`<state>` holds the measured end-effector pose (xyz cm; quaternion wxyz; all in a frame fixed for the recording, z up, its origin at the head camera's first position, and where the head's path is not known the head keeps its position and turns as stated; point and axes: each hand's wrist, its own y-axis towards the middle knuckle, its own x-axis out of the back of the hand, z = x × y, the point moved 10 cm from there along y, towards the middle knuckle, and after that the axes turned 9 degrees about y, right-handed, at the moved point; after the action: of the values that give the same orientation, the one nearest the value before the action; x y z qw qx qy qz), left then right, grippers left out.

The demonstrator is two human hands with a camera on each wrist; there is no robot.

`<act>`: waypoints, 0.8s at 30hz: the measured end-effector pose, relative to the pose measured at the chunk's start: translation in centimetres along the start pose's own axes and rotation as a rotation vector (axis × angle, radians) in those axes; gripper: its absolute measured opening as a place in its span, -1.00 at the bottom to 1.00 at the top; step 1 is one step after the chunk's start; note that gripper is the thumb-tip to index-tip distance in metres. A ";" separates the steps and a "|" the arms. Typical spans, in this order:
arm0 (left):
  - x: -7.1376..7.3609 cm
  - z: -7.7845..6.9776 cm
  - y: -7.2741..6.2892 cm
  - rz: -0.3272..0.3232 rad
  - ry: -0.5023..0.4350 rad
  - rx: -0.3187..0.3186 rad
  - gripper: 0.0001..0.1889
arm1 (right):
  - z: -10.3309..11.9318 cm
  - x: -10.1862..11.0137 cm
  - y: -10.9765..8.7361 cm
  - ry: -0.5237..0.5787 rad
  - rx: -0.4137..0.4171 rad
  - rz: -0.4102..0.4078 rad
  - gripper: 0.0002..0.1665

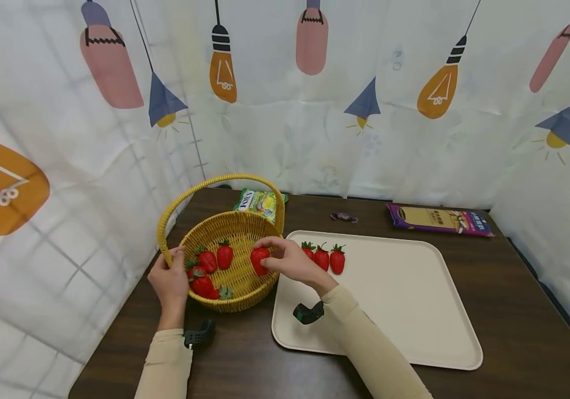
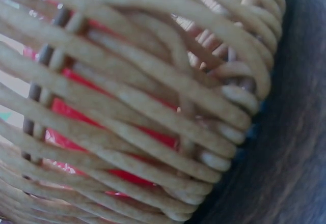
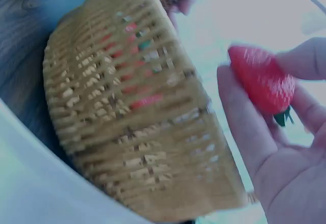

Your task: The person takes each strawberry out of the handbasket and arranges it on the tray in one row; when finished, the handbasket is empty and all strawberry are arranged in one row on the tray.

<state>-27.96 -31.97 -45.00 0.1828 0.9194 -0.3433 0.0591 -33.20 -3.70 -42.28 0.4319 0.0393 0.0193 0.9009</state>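
Note:
A yellow wicker basket [image 1: 252,299] with a tall hooped handle stands at the left of the table. Several red strawberries [image 1: 224,256] with green leaves lie in its left half. My left hand [image 1: 171,282] grips the basket where the handle meets the left rim. Between the thumb and fingers of my right hand [image 1: 292,260], a strawberry [image 3: 262,79] is pinched above the basket's right side. On the beige tray [image 1: 380,293], several strawberries [image 1: 337,259] sit in a row near the left back. Only the basket's weave [image 2: 153,107] shows closely in the left wrist view.
Behind the basket lies a green FOX'S candy bag [image 1: 263,204]. A small purple wrapped candy [image 1: 344,217] and a long purple snack packet [image 1: 439,219] lie along the table's back. A patterned curtain [image 1: 285,138] hangs behind and at the sides of the dark table [image 1: 529,310].

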 end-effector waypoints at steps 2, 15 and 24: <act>0.0 0.1 -0.1 0.003 0.001 0.006 -0.68 | -0.2 0.6 -0.6 0.026 -0.006 -0.004 -0.61; -0.2 0.2 -0.3 0.009 0.003 0.028 -0.68 | -1.2 6.1 -4.1 0.028 -0.023 -0.153 -0.58; 0.1 -0.4 -0.3 0.001 -0.001 -0.002 -0.68 | -1.6 11.3 -6.0 0.038 -0.010 -0.287 -0.59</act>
<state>-27.71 -31.66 -44.72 0.1834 0.9191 -0.3437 0.0585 -35.72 8.85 -43.63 0.5561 0.0167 0.0284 0.8305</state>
